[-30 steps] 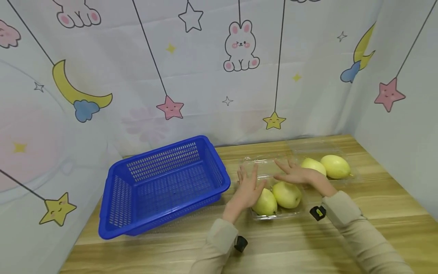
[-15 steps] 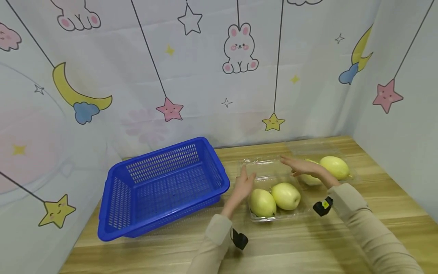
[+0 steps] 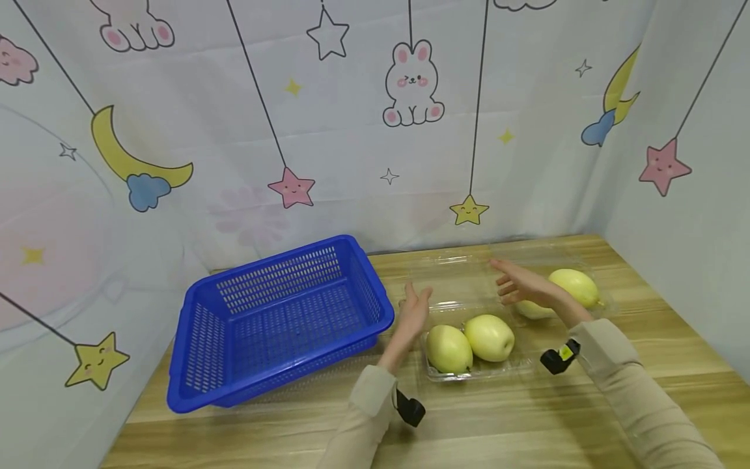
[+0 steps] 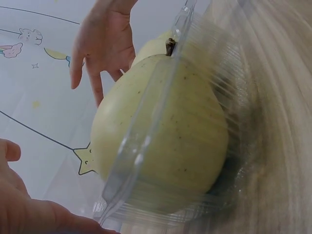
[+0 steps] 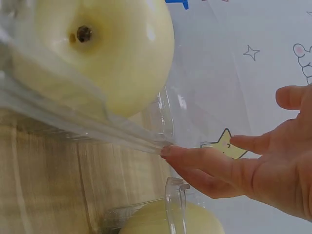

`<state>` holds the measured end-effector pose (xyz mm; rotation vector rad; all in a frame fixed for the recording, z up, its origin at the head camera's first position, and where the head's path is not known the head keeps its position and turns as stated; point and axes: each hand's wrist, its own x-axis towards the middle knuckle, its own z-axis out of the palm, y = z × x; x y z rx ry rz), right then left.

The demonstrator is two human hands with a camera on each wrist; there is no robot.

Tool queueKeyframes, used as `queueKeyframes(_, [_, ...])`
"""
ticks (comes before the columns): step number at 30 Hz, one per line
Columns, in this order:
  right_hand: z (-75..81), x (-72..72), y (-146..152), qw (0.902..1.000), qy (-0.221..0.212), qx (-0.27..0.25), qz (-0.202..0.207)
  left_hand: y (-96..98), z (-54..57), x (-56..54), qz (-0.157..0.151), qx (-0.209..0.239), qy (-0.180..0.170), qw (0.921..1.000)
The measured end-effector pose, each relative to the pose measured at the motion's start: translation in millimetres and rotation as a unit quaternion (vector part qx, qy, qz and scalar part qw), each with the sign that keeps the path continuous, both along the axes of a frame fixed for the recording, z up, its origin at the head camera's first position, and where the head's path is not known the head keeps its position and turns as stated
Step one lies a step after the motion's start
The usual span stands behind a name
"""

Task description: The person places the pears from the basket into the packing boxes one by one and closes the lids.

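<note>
A transparent plastic clamshell box [image 3: 489, 374] stands on the table with its lid [image 3: 454, 280] folded back. Inside lie two yellow-green pears, a left pear [image 3: 449, 350] and a right pear [image 3: 489, 337]. My left hand [image 3: 412, 318] is at the box's left side, fingers loosely extended; its thumb side lies close to the rim in the left wrist view. On the other side, my right hand [image 3: 527, 286] has its fingers extended. In the right wrist view a fingertip [image 5: 168, 151] meets the box's plastic edge. Neither hand holds anything.
To the left stands a blue perforated basket [image 3: 281, 391]. Behind the right hand, a second transparent box [image 3: 606, 306] holds pears, including a far pear [image 3: 574, 288]; another is partly hidden by the hand. A patterned curtain [image 3: 351, 143] hangs behind the wooden table [image 3: 469, 430].
The hands have moved apart, the left slightly left and the right to the right. The lid now reaches further back and lies flatter. The pears stay in the box.
</note>
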<state>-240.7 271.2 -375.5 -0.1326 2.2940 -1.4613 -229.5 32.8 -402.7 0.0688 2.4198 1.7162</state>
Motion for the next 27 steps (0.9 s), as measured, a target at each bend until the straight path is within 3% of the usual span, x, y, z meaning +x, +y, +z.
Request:
queueKeyframes(7, [-4.7, 5.3, 2.5, 0.9953, -0.002, -0.092, -0.032, 0.6, -2.7, 2.1, 0.025, 0.033, -0.004, 0.9992])
queueKeyframes(10, [-6.6, 7.7, 2.3, 0.9908, -0.001, -0.130, -0.036, 1.7, -4.0, 2.9, 0.029, 0.047, 0.011, 0.9984])
queueKeyframes(18, [-12.8, 15.4, 3.7, 0.9755, 0.038, -0.211, -0.048, 2.8, -8.2, 5.4, 0.019, 0.050, 0.033, 0.9980])
queueKeyframes(24, [-20.2, 24.0, 3.2, 0.9617, 0.052, -0.269, -0.013, 1.7, -12.2, 7.9, 0.046, 0.054, 0.047, 0.9964])
queueKeyframes(27, [-24.3, 30.5, 1.1, 0.9638, 0.064, -0.259, 0.002, 1.3, -14.3, 8.0, 0.057, 0.079, 0.060, 0.9934])
